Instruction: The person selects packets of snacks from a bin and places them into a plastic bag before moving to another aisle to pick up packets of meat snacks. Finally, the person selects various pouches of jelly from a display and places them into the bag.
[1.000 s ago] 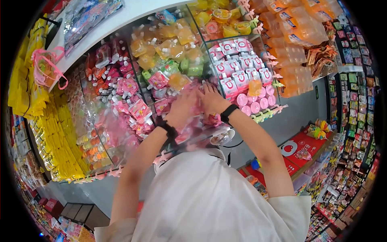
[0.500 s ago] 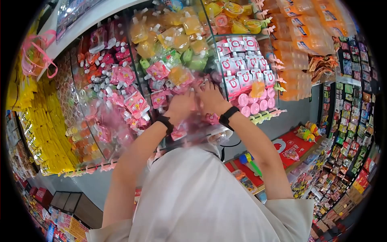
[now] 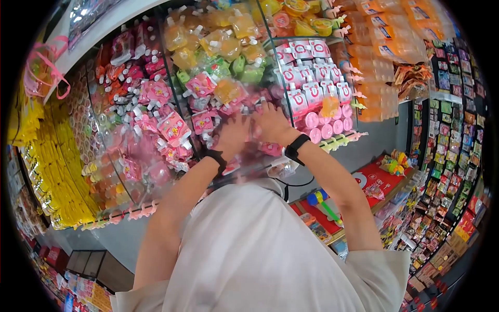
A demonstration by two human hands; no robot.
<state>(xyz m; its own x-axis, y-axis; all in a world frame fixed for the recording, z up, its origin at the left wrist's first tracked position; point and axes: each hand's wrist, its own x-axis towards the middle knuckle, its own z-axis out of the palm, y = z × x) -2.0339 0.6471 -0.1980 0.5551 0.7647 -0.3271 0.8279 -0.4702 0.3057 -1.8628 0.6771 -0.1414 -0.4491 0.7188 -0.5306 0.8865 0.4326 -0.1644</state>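
Observation:
Both my hands reach into a clear-walled bin of pink spouted jelly pouches (image 3: 203, 122). My left hand (image 3: 235, 136) lies over the pouches on the left side, back up and fingers apart. Just to its right, my right hand (image 3: 272, 126) rests near the divider, fingers spread on the pouches. Fingertips are partly lost in blur among the packs. A pink pouch (image 3: 271, 148) shows below my right hand. Beyond my fingers sit an orange pouch (image 3: 230, 91), green pouches (image 3: 251, 73) and yellow pouches (image 3: 217, 44).
White-and-pink spouted pouches (image 3: 306, 97) stand in rows right of the divider (image 3: 281, 78). Orange bottles (image 3: 382, 60) stack farther right. More pink pouches (image 3: 174, 129) fill the left bin, beside yellow packs (image 3: 65, 171). A red counter (image 3: 377, 179) lies below right.
My left hand's fingers have spread from a more curled shape. My right hand stays at nearly the same spot over the pouches. The view has shifted slightly.

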